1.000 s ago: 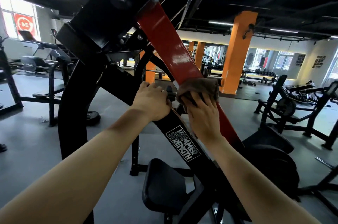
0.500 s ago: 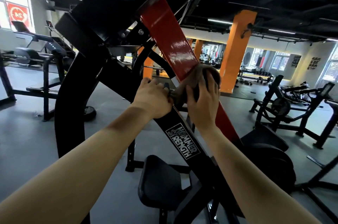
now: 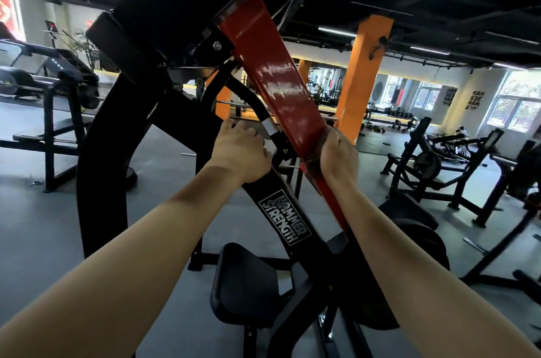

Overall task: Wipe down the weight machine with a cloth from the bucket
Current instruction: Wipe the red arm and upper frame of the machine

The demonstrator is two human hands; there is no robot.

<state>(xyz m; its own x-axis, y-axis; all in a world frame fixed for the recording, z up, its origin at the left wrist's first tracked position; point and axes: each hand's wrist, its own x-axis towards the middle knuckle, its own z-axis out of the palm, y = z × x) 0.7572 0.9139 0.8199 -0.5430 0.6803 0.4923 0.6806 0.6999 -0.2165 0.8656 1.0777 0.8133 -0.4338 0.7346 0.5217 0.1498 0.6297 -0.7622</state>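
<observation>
The weight machine has a black frame (image 3: 281, 223) with a "Hammer Strength" label and a glossy red arm (image 3: 272, 79) running from upper left to lower right. My left hand (image 3: 243, 152) grips the black frame bar just above the label. My right hand (image 3: 336, 155) is wrapped round the right edge of the red arm, holding a brown cloth (image 3: 310, 164) against it. Only a small fold of the cloth shows under my palm. The red arm above my hand shines wet. No bucket is in view.
The machine's black seat pad (image 3: 246, 284) sits below my arms. An orange pillar (image 3: 363, 73) stands behind the red arm. Other black weight machines (image 3: 439, 164) fill the right side, and a bench and treadmill (image 3: 38, 76) stand at the left on grey floor.
My right hand has turned from lying flat on the face of the red arm to gripping its right edge with the cloth. My view has tilted up and closer. The left hand keeps its grip.
</observation>
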